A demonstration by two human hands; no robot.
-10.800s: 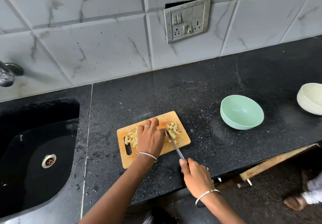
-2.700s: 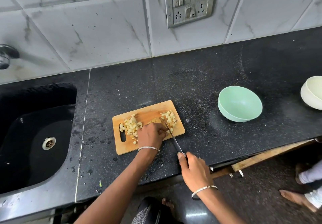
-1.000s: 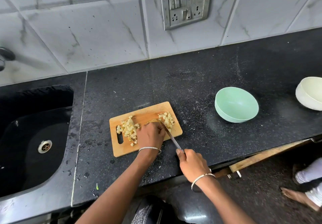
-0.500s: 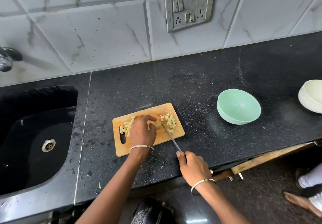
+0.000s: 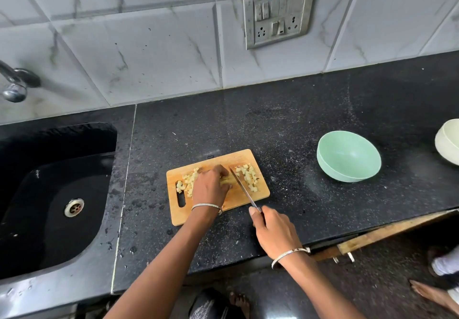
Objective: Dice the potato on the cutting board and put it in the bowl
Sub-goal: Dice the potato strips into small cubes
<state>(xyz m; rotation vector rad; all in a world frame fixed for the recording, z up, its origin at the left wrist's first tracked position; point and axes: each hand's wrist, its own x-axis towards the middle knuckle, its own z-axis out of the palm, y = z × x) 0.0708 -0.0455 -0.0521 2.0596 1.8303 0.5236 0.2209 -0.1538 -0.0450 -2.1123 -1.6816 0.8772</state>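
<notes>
A small wooden cutting board (image 5: 259, 195) lies on the black counter. Diced potato sits in two heaps on it, a left heap (image 5: 187, 182) and a right heap (image 5: 248, 177). Between them lies an uncut potato piece (image 5: 227, 181), and my left hand (image 5: 210, 187) holds it down with curled fingers. My right hand (image 5: 273, 231) grips the handle of a knife (image 5: 242, 186), whose blade lies across the board just right of my left fingers. A mint green bowl (image 5: 349, 156) stands empty to the right of the board.
A cream bowl (image 5: 448, 141) sits at the right edge of the counter. A black sink (image 5: 57, 194) with a tap (image 5: 15, 82) lies on the left. A wall socket plate (image 5: 278, 14) is above, and someone's feet (image 5: 442, 276) show at the lower right.
My left hand shifted a little to the right on the board, and the knife blade now lies closer beside its fingers. The diced heaps have stayed where they were.
</notes>
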